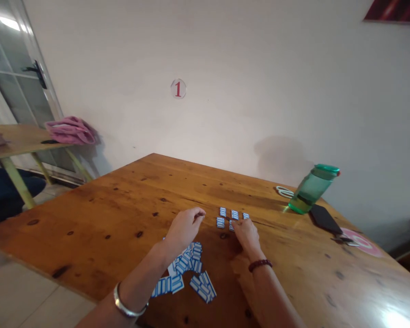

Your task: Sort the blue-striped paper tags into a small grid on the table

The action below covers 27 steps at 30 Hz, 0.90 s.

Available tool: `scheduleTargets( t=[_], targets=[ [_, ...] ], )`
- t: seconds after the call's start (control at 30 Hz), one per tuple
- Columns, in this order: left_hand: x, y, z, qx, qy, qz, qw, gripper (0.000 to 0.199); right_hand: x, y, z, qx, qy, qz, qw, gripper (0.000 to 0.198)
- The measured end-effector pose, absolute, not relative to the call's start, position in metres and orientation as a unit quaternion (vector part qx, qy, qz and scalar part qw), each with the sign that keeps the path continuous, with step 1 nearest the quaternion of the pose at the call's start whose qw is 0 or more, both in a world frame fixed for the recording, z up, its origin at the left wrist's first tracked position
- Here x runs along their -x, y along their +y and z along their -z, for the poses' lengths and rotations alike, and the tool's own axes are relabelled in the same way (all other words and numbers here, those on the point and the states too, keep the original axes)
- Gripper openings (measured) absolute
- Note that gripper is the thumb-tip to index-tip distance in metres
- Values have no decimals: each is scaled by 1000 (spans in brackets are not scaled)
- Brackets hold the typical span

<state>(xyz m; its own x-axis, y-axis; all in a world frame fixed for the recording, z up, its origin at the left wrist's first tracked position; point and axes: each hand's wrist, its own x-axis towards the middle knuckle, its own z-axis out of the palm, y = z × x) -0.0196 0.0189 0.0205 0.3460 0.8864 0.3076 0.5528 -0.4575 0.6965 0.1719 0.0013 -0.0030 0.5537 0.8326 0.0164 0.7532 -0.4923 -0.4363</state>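
Observation:
Small blue-and-white label pieces (222, 212) lie in two short rows on the wooden table (123, 200). My right hand (248, 236) is at the front row, its fingers closed on a label piece (231, 225) and partly covering it. To the left of the rows, just above the table, is my left hand (185, 226), thumb and fingers pinched together; anything between the fingertips is too small to make out. Below it spreads a loose heap of blue-and-white label strips (186, 262), partly hidden by my left forearm. A separate strip (204, 287) lies nearer me.
At the right stand a green bottle (312, 189), a white coiled cable (284, 192) and a dark phone-like slab (324, 219). A pink round mat (362, 241) lies beyond with small items on it. Against the wall at left, another table (17, 136) bears a pink cloth (71, 130).

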Motion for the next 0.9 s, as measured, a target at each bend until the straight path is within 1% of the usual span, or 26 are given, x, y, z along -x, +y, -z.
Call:
scheduleTargets(
  t=[0.07,0.23,0.33,0.4,0.53,0.9],
  targets=[
    [18,20,-25,-813,452,-288,228,25,-174,-4,-1,847,-482,-79,210,30],
    [7,32,-17,-884,422,-154,129,33,-171,-16,-6,795,-559,-4,237,35],
    [-2,41,-7,-899,406,-127,106,32,-169,-17,-1,762,-609,59,212,41],
    [-6,44,-1,-906,399,-108,94,31,-170,-15,4,751,-629,77,187,46],
    [-6,47,6,-913,394,-75,77,35,-174,-11,8,739,-649,72,166,56],
    [-8,46,5,-918,389,-42,66,42,-172,-14,1,740,-659,31,132,50]
  ],
)
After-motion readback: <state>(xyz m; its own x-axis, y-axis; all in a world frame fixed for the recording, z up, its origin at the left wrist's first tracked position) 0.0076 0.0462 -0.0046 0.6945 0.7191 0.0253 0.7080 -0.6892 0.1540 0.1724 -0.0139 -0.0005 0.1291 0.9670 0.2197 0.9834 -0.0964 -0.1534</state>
